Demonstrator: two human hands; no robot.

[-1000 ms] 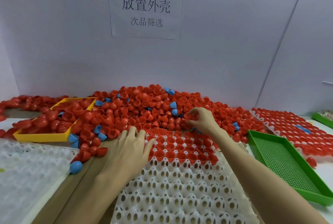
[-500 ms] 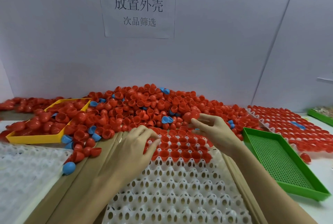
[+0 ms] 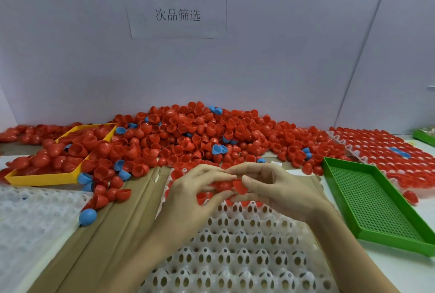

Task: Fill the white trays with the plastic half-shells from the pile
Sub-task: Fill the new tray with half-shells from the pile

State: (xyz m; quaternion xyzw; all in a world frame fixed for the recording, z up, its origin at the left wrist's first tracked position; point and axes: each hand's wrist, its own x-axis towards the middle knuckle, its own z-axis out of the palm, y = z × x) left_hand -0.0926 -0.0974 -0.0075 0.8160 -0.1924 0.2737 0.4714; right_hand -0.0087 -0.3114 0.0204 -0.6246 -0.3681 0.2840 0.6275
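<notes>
Your right hand (image 3: pixel 277 189) and left hand (image 3: pixel 193 189) meet at the middle of the frame, fingers curled, pinching between them small red plastic half-shells (image 3: pixel 231 185), just above the white perforated plastic tray (image 3: pixel 235 257). Only the tray's far rows, partly hidden under your hands, hold shells; the near cups in the lower frame are empty. The big heap of red and blue half-shells (image 3: pixel 188 137) behind is still large, so most work remains.

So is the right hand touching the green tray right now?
Apart. The head view shows the right hand over the white tray, with bare surface between it and the green tray.
</notes>
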